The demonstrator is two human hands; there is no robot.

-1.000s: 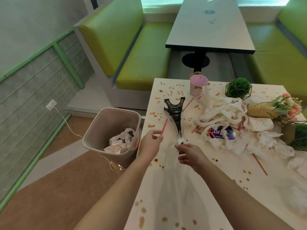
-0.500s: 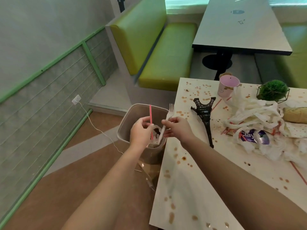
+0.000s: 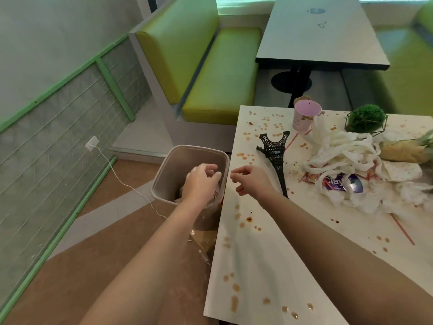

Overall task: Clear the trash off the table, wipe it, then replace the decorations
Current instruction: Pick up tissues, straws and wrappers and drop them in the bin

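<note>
Looking at the big things first, the table (image 3: 269, 254) is hard, flat and covered in brown spots. The bin (image 3: 168, 174) stands on the floor, touching the table's edge at about nine o'clock from the table's middle.

At about two o'clock on the table sits the pile of napkins (image 3: 337, 148). It looks soft and very light, so a loose grab from the top should lift a bunch.

Just below it lies the snack bag (image 3: 339, 184), crinkly and a bit slippery; pinching a corner seems best.

The little tower (image 3: 275, 158) lies on its side, stiff and spiky, best held by the middle.

The straw (image 3: 401, 229) at four o'clock is thin, so it needs fingertips.

The left hand (image 3: 201, 181) hangs over the bin, fingers curled; I think it holds nothing, but the view is poor. The right hand (image 3: 251, 181) hovers loose and empty.
</note>
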